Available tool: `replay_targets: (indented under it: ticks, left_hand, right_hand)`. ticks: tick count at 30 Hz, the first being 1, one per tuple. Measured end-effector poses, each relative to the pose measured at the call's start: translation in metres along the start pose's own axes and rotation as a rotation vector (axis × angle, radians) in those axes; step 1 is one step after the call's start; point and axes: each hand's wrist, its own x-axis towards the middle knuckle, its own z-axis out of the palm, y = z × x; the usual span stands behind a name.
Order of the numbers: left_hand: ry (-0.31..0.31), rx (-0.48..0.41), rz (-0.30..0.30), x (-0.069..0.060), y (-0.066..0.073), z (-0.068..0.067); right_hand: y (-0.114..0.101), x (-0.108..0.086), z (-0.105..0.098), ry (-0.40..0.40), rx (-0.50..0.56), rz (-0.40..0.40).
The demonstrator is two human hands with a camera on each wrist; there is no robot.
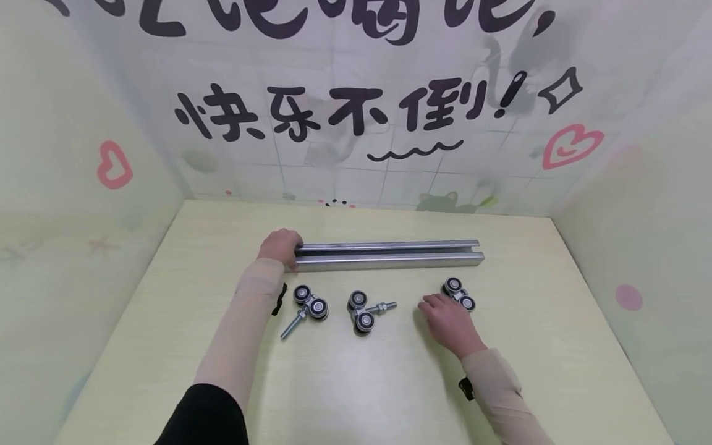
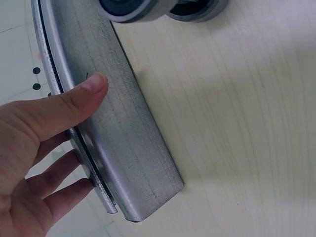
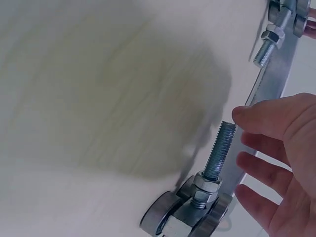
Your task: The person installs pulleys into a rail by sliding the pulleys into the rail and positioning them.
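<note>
A silver metal channel rail with a slot along its top lies across the far part of the table. My left hand grips its left end; in the left wrist view the thumb lies on the broad face and the other fingers are at the slotted side. Below the rail lie a left roller trolley, a middle roller trolley and a right roller trolley. My right hand is at the right trolley, its loosely bent fingers beside the upright threaded bolt, seemingly not gripping it.
The pale wooden table is bounded by a printed cloth at the back and cloth walls left and right. In the right wrist view, another trolley's bolt shows at the top right.
</note>
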Motion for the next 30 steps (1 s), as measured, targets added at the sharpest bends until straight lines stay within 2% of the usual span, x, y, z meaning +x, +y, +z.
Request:
replay_targets:
  ticks: [7, 20, 30]
  left_hand:
    - [-0.008, -0.007, -0.004, 0.0, 0.0, 0.0]
    - [0.001, -0.02, -0.016, -0.001, -0.001, -0.001]
    - [-0.014, -0.034, -0.018, -0.002, 0.001, -0.005]
  right_hand:
    - [0.003, 0.007, 0.001, -0.096, -0.047, -0.033]
    - [0.008, 0.012, 0.003, -0.195, -0.112, -0.092]
    - [0.012, 0.014, 0.007, -0.201, -0.151, -0.117]
